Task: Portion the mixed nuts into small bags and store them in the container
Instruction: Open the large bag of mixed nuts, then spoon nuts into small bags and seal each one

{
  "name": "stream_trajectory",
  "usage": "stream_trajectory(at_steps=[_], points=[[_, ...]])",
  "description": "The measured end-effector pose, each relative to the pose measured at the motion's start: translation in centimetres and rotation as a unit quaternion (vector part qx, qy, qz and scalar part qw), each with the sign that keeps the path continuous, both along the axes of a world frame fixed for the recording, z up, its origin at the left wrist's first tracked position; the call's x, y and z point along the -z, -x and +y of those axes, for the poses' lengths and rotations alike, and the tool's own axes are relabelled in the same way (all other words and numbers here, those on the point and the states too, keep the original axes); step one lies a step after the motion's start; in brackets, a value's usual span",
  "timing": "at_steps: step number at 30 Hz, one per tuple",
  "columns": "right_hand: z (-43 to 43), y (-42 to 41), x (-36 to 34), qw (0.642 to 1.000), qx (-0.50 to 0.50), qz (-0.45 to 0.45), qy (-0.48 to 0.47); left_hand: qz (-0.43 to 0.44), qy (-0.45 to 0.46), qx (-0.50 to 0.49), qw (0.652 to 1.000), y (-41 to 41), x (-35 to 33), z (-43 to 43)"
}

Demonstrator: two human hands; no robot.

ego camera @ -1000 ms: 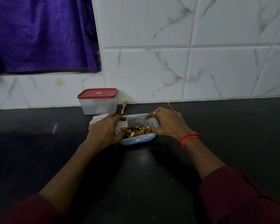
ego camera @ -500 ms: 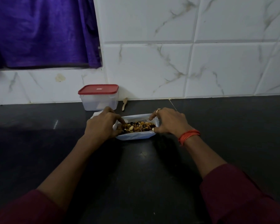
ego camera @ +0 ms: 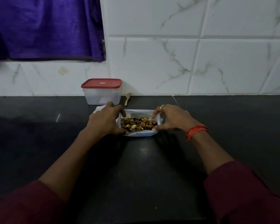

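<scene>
The big bag (ego camera: 141,134) lies on the dark surface (ego camera: 233,126) between the two hands, its long axis running left to right and its mouth spread open upward. The left hand (ego camera: 103,122) grips the left end, fingers (ego camera: 120,109) curled over the far rim. The right hand (ego camera: 173,118) pinches the right end the same way. The nuts (ego camera: 138,123) sit directly between the two sets of fingers. Just beyond the left fingers a white stack pokes out, probably the small bags (ego camera: 98,109), partly hidden by the hand. Past it stands the container (ego camera: 102,94), red lid (ego camera: 101,83) on. A wooden spoon (ego camera: 127,99) lies beyond the bag, nearer the left fingers. The left hand looks better placed to reach any of these.
</scene>
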State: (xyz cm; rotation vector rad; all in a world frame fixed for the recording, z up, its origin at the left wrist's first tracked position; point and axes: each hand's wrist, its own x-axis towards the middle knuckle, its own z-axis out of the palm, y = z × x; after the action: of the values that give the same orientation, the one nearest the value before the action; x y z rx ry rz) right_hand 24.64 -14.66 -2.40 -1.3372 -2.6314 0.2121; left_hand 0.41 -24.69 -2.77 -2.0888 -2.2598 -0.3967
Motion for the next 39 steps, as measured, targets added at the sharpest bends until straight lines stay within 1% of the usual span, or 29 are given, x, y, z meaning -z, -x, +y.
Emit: stream_trajectory(at_steps=[3, 4, 7, 9, 11, 13, 15, 17, 18, 19, 21, 23, 25, 27, 31, 34, 37, 39], points=[[0.3, -0.1, 0.0, 0.999, -0.025, 0.037, -0.001, -0.04, -0.044, 0.023, 0.998, 0.0, -0.1, 0.2], [0.4, -0.2, -0.1, 0.998, -0.023, 0.054, -0.001, -0.037, -0.058, 0.024, 0.997, 0.0, -0.2, 0.2], [0.5, -0.5, -0.2, 0.998, -0.007, 0.07, -0.003, -0.018, -0.04, -0.001, 0.999, 0.6, -0.3, 0.0], [0.4, -0.5, -0.2, 0.996, 0.007, 0.09, -0.002, -0.055, -0.04, -0.011, 0.998, 0.6, -0.1, 0.1], [0.3, -0.2, -0.2, 0.992, 0.023, 0.122, -0.01, -0.081, -0.072, -0.028, 0.994, 0.4, 0.1, 0.3], [0.3, 0.0, -0.1, 0.989, 0.037, 0.142, -0.021, -0.07, -0.108, -0.037, 0.991, 0.1, 0.3, 0.4], [0.5, 0.0, 0.0, 0.989, 0.041, 0.139, -0.019, -0.037, -0.126, -0.026, 0.991, 0.0, 0.4, 0.4], [0.6, -0.3, 0.0, 0.995, 0.038, 0.097, -0.001, -0.005, -0.098, -0.013, 0.995, 0.0, 0.2, 0.3], [0.7, -0.4, 0.0, 0.997, 0.036, 0.071, 0.011, -0.003, -0.078, -0.006, 0.997, 0.2, 0.1, 0.3], [0.8, -0.6, -0.1, 0.998, 0.035, 0.055, 0.019, -0.014, -0.063, 0.003, 0.998, 0.4, 0.0, 0.2], [1.0, -0.9, -0.2, 0.998, 0.03, 0.06, 0.021, -0.08, -0.066, 0.03, 0.994, 0.9, -0.2, 0.4], [1.2, -1.1, -0.2, 0.993, 0.01, 0.118, 0.012, -0.176, -0.117, 0.05, 0.976, 1.3, 0.0, 0.6], [1.2, -1.0, -0.2, 0.982, -0.008, 0.19, -0.009, -0.238, -0.193, 0.042, 0.951, 1.4, 0.4, 0.9], [1.2, -0.4, 0.0, 0.971, -0.019, 0.236, -0.019, -0.274, -0.256, 0.007, 0.927, 1.6, 1.0, 1.4], [3.0, 1.2, 0.6, 0.946, -0.018, 0.321, 0.027, -0.315, -0.326, -0.084, 0.887, 2.3, 2.2, 2.4], [5.5, 2.7, 0.0, 0.946, -0.017, 0.32, 0.038, -0.315, -0.362, -0.123, 0.869, 2.7, 2.9, 3.3], [8.4, 4.6, -0.7, 0.953, -0.017, 0.296, 0.066, -0.285, -0.386, -0.124, 0.869, 3.2, 3.5, 4.6], [10.6, 6.1, -0.5, 0.963, -0.026, 0.259, 0.066, -0.274, -0.391, -0.117, 0.871, 3.5, 3.8, 5.5]])
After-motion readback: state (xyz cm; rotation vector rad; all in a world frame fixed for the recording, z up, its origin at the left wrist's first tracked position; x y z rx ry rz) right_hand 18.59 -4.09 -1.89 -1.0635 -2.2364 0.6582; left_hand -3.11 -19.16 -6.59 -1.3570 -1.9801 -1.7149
